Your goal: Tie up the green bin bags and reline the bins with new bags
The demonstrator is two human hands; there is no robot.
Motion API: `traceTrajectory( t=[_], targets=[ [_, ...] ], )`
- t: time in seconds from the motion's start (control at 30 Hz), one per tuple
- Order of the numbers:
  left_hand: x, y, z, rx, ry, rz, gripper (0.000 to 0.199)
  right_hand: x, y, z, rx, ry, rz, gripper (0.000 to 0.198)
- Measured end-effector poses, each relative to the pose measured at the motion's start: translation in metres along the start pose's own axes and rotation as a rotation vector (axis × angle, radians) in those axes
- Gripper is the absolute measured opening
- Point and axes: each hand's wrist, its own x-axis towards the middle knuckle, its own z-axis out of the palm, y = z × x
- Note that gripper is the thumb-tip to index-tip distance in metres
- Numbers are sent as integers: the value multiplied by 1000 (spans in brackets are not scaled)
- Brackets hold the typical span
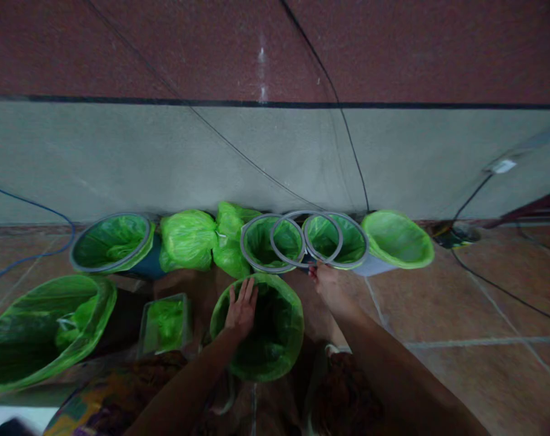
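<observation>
My left hand (241,312) rests with fingers stretched out on the inner left side of a green bag liner (281,363). The liner hangs in a round bin between my legs, its edge folded over the rim; no grey ring sits on this bin. In my right hand (324,281) is a loose grey bin ring (272,239), gripped by its near edge. The ring hovers over two lined bins at the wall, and the left bin (244,251) and right bin (366,245) each have their own grey ring on.
Against the wall stand another ringed bin (75,254), stuffed green bags (188,239) and a lined bin without a ring (427,251). At left are a large lined bin (105,309) and a small clear tub (143,339). Cables (497,287) lie on the tiles at right.
</observation>
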Motion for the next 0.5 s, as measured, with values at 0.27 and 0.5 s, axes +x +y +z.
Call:
traceTrajectory(
  t=[0.27, 0.5],
  targets=[
    [-14, -46, -65, -629, 81, -610, 45, -53, 3, -30, -134, -442, 23, 13],
    [-40, -84, -78, -1127, -83, -796, 41, -78, 62, -50, -591, -651, 114, 21]
  ],
)
